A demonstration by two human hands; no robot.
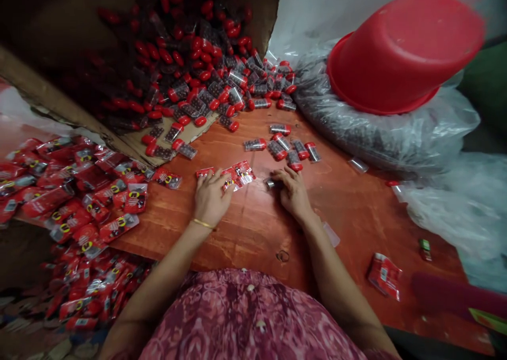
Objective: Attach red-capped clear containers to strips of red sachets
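Observation:
My left hand (213, 197) rests over a few red printed packets (242, 174), its fingers bent onto them and the thumb against their near edge. To the right, my right hand (293, 193) is curled, fingertips on a small clear tube with dark contents (271, 183) lying on the table. Its palm side is hidden. Just beyond that hand lies a loose group of red-capped clear tubes (277, 150) with dark contents. One more red packet (168, 178) sits left of my left hand.
A cardboard box (67, 103) on its side spills many red-capped tubes (206, 93). Filled red packets (95, 191) pile up at left, more below the table edge. At right are a red tub (404, 53) on a filled plastic bag (356, 132), and a red packet (385, 276).

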